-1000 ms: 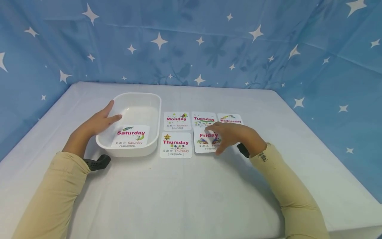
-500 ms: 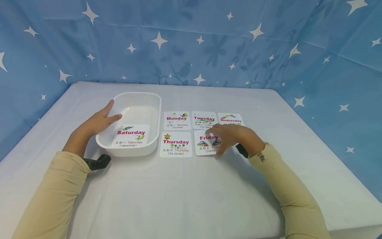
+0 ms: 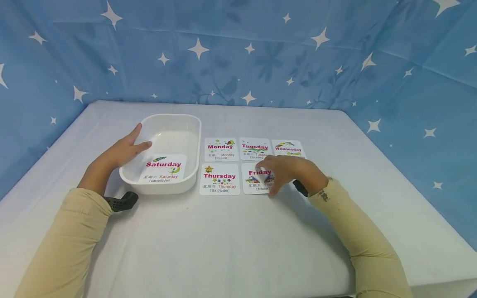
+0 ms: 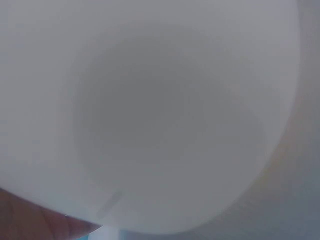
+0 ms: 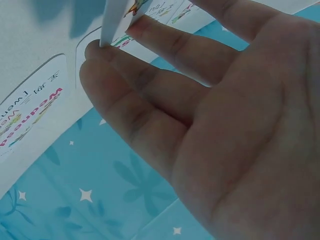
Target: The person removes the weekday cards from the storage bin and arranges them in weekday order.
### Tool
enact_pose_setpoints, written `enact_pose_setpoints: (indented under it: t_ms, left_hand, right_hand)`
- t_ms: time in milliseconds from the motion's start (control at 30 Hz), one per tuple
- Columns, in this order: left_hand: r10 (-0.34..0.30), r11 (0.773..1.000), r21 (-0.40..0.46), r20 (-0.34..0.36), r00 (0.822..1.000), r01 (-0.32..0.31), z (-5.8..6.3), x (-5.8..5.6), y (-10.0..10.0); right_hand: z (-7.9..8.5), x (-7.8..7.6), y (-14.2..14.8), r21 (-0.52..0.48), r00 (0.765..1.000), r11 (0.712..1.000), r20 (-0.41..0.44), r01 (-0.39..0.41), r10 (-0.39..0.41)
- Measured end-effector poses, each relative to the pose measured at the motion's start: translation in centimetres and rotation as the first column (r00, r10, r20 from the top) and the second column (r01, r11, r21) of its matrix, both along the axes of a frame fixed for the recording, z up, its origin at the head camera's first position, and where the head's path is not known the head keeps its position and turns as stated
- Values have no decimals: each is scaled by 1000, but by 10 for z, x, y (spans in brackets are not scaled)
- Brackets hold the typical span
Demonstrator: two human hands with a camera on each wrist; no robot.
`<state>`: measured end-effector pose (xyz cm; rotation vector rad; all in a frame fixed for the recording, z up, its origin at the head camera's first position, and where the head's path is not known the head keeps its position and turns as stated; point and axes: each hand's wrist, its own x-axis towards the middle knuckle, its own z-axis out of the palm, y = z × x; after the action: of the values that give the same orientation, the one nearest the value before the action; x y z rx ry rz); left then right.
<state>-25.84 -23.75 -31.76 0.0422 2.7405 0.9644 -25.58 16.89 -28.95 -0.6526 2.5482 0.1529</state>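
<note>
My left hand [image 3: 121,155] grips the left rim of a white plastic tub [image 3: 175,140], thumb over the inside. A Saturday card [image 3: 162,169] leans inside the tub's near end. In the left wrist view the tub's pale wall [image 4: 175,125] fills most of the picture, with fingers [image 4: 35,220] at its rim. My right hand [image 3: 288,169] pinches the Friday card [image 3: 255,182] between thumb and fingers, covering its right side. From the right wrist the card [image 5: 114,20] shows nearly edge-on, tilted, at the fingertips of the right hand [image 5: 200,110].
Behind lie the Monday [image 3: 221,150], Tuesday [image 3: 254,149] and Wednesday [image 3: 287,148] cards in a row. The Thursday card [image 3: 220,179] lies left of Friday. A white cloth covers the table [image 3: 223,248]; a blue starred curtain [image 3: 238,49] hangs behind.
The Friday card has come slightly toward me and lower, off the Tuesday card's lower edge, with my right hand following a little. The left hand and tub stay put.
</note>
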Motion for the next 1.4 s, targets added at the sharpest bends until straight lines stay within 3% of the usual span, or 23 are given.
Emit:
enact_pose_setpoints:
  t_ms: [1167, 1400]
  left_hand:
    - [4, 1000, 3, -7, 1000, -4, 2, 1, 1]
    - [2, 1000, 9, -8, 1000, -2, 2, 2, 1]
  right_hand:
    - [-9, -4, -5, 5, 997, 997, 8, 75, -75]
    - [-9, -4, -6, 10, 999, 999, -2, 53, -53]
